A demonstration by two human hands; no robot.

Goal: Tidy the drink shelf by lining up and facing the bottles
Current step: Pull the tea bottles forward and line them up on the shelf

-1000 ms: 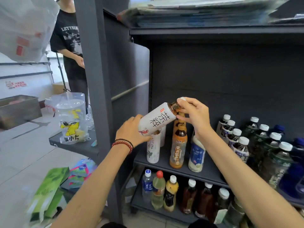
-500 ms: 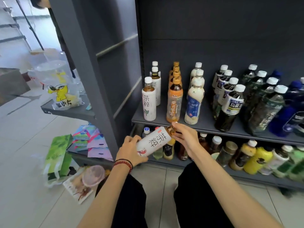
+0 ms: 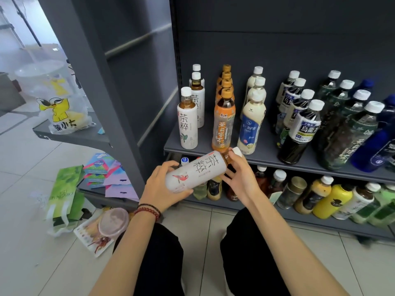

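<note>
I hold a white tea bottle (image 3: 195, 171) with a red bird on its label, tilted almost flat in front of the grey shelf (image 3: 265, 155). My left hand (image 3: 163, 186) grips its base from below. My right hand (image 3: 240, 175) pinches its neck and white cap. On the shelf behind stand rows of bottles: white tea bottles (image 3: 187, 122) at the left, then orange tea bottles (image 3: 223, 120), cream milk-tea bottles (image 3: 252, 122), dark oolong bottles (image 3: 299, 129), green-labelled bottles (image 3: 350, 133) and blue bottles (image 3: 378, 144) at the right.
The lower shelf (image 3: 320, 223) holds mixed bottles and a can. On the floor at the left lie a green paper bag (image 3: 64, 191), coloured packets (image 3: 106, 176) and a lidded cup (image 3: 113, 221). A plastic bag with a yellow cartoon (image 3: 59, 105) sits on a side ledge.
I have brought the white tea bottle down from shelf height to below the shelf edge, and my view has dropped lower. Both hands still grip it.
</note>
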